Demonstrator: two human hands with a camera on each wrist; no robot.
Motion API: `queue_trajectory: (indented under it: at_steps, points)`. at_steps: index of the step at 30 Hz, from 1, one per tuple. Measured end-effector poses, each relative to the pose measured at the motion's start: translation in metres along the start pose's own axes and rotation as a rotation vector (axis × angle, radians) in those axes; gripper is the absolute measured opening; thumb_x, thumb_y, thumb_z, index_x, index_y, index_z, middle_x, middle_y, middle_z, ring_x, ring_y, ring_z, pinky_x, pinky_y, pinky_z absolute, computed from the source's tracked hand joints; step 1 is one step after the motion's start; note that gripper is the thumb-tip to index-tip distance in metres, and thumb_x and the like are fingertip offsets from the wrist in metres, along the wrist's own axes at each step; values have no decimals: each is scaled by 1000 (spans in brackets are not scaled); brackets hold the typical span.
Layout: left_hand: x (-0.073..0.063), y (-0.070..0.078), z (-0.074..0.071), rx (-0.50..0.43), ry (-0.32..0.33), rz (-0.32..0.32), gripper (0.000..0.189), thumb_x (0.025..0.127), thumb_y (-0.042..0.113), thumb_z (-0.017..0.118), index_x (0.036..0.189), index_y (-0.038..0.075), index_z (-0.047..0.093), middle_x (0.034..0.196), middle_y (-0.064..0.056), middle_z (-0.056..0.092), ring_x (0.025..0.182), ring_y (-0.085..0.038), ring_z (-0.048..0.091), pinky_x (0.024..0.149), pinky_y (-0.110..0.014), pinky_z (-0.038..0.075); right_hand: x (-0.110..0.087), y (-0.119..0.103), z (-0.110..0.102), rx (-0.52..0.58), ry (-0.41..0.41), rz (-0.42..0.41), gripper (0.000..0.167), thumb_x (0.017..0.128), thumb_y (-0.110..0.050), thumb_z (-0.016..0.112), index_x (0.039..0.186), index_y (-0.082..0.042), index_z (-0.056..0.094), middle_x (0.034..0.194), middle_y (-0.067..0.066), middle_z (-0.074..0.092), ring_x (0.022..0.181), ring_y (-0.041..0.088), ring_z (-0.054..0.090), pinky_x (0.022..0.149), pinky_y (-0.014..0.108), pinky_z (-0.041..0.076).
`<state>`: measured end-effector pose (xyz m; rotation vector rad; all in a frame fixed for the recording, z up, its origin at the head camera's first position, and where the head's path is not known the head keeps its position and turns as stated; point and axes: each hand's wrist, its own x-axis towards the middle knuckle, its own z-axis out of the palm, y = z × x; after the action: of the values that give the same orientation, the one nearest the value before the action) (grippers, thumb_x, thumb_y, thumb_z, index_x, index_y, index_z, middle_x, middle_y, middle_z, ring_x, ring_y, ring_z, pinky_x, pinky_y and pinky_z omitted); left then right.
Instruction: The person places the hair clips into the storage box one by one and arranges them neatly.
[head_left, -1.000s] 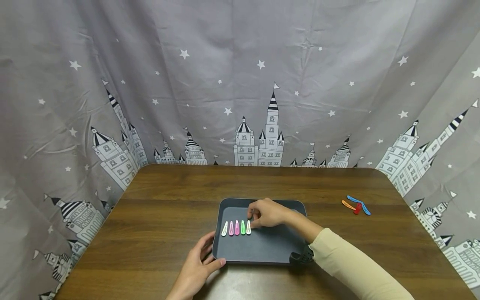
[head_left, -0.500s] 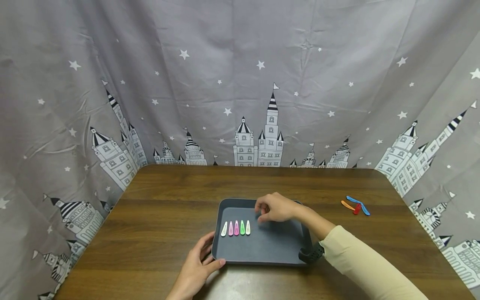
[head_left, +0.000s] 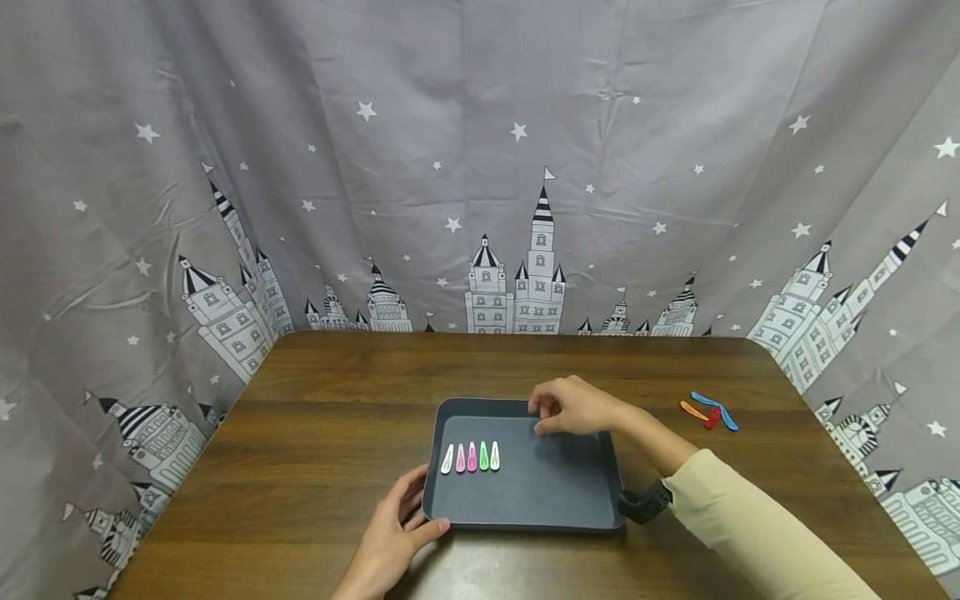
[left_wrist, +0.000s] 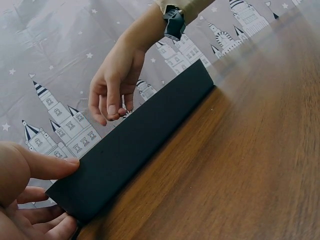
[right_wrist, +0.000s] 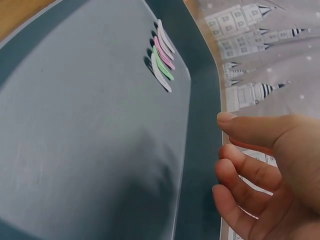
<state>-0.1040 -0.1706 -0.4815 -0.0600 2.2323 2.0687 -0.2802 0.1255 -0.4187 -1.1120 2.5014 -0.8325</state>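
Clips [head_left: 472, 457] lie at the left inside the tray [head_left: 540, 492], long axes running near to far, narrow ends apparently facing away from you. Your left hand [head_left: 393, 521] grips the tray's near-left corner; your right hand [head_left: 576, 406], loosely curled and empty, hovers above.

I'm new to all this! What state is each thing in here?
Tray: resting on the table, mostly bare inside
Five hair clips: side by side in a row in the tray; too small to tell if snapped
Loose clips: bunched together on the table, outside the tray
Left hand: gripping the tray's corner
Right hand: above the tray, fingers bent, nothing visible in it
Curtain: hanging, creased
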Motion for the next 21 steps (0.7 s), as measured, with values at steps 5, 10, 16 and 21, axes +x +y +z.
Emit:
queue_trajectory:
  at_steps: [5, 10, 16, 21]
  points:
    - [0, 0, 0, 2, -2, 3, 78, 83, -11, 80, 151, -7, 41, 152, -32, 43, 137, -47, 46, 103, -37, 53, -9, 6, -6, 17, 25, 16, 21, 89, -11, 81, 105, -2, 70, 77, -9, 63, 72, 8, 58, 69, 27, 52]
    - [0, 0, 0, -6, -2, -5, 79, 83, -11, 79, 151, -7, 40, 152, -32, 42, 138, -47, 45, 102, -37, 53, -21, 13, -13, 17, 68, 33, 20, 90, -10, 81, 105, -1, 70, 78, -8, 62, 75, 9, 60, 73, 28, 54]
    - [1, 0, 0, 3, 15, -10, 79, 82, -11, 80, 151, -6, 41, 152, -32, 43, 137, -47, 45, 102, -38, 53, -34, 25, -22, 13, 107, 57, 20, 91, -10, 79, 105, 0, 70, 80, -8, 61, 76, 11, 59, 71, 29, 53]
    - [0, 0, 1, 7, 14, -10, 79, 82, -11, 80, 151, -6, 42, 151, -32, 43, 137, -47, 46, 102, -38, 53, -46, 39, -28, 15, 142, 94, 20, 92, -11, 79, 105, 0, 71, 80, -7, 61, 77, 12, 60, 71, 30, 54]
